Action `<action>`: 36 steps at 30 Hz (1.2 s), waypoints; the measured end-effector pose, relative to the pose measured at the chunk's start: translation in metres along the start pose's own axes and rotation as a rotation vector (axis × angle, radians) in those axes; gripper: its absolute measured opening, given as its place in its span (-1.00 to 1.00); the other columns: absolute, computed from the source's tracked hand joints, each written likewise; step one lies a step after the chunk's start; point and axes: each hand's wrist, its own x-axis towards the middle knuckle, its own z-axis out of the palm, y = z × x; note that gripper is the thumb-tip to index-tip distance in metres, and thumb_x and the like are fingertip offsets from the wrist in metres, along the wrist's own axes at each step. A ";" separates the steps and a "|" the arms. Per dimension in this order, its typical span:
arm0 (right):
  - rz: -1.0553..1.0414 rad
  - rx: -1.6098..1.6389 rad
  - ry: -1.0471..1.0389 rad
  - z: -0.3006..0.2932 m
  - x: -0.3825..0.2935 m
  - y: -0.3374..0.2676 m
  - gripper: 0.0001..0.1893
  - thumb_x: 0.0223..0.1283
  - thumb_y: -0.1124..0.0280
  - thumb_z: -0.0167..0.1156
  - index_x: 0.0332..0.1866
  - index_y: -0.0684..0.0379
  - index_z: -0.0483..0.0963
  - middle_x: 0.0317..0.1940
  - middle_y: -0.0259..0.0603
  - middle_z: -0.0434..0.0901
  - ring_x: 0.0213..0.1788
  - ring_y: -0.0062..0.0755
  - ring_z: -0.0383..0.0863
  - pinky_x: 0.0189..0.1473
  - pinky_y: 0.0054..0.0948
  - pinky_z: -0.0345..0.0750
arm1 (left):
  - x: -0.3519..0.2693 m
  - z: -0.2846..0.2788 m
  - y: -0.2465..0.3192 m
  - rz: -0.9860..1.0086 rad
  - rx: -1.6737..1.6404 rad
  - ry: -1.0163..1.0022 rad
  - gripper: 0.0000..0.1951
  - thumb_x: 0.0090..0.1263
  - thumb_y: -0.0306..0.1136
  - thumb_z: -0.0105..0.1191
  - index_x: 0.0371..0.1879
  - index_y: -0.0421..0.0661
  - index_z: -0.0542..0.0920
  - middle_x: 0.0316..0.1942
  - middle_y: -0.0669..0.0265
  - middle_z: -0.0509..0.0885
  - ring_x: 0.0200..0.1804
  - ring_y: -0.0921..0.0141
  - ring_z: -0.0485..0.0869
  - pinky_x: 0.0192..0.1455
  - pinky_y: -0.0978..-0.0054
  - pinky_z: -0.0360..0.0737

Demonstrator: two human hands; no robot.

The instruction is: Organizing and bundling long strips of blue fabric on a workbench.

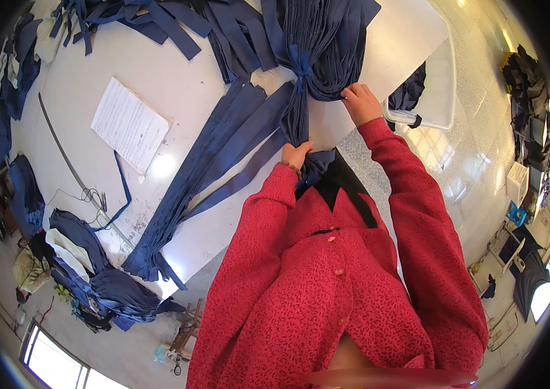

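A thick bundle of navy fabric strips lies at the table's near right side, cinched by a knotted blue fabric tie. My left hand grips the gathered tail of the bundle below the knot, where it hangs over the table edge. At the bundle's folded right end, my right hand pinches the cloth between thumb and fingers. Left of the bundle, a long stack of flat navy strips stretches diagonally across the white table.
An open notebook with handwriting lies on the table. More loose strips pile at the far side, and navy cloth heaps at the left. On the right, a clear plastic bin holds dark cloth. A person is at far left.
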 end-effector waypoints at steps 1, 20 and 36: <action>-0.068 0.019 0.042 -0.001 0.001 0.002 -0.82 -0.05 0.44 0.25 -0.30 0.11 0.45 -0.29 -0.29 0.48 -0.14 -0.26 0.49 -0.15 -0.33 0.49 | -0.001 0.001 -0.001 -0.004 -0.004 0.010 -0.74 0.06 -0.28 0.21 -0.49 -0.29 0.65 -0.52 0.31 0.65 -0.44 0.46 0.60 -0.29 0.54 0.47; -0.190 0.106 -0.234 -0.030 -0.035 -0.030 -0.87 0.04 0.38 0.17 -0.32 0.12 0.41 -0.25 -0.22 0.57 -0.13 -0.28 0.57 -0.02 -0.29 0.41 | -0.010 0.010 0.001 -0.026 -0.042 0.043 -0.72 0.13 -0.27 0.24 -0.34 -0.26 0.66 -0.47 0.30 0.65 -0.41 0.48 0.57 -0.29 0.54 0.47; 0.161 0.491 -0.144 -0.001 -0.021 0.034 -0.75 0.06 0.47 0.21 -0.14 0.17 0.37 -0.39 -0.17 0.54 -0.28 -0.16 0.57 -0.24 -0.34 0.50 | -0.007 0.022 -0.006 0.095 0.084 0.138 -0.72 0.05 -0.35 0.18 -0.26 -0.22 0.65 -0.39 0.24 0.68 -0.33 0.41 0.63 -0.20 0.52 0.51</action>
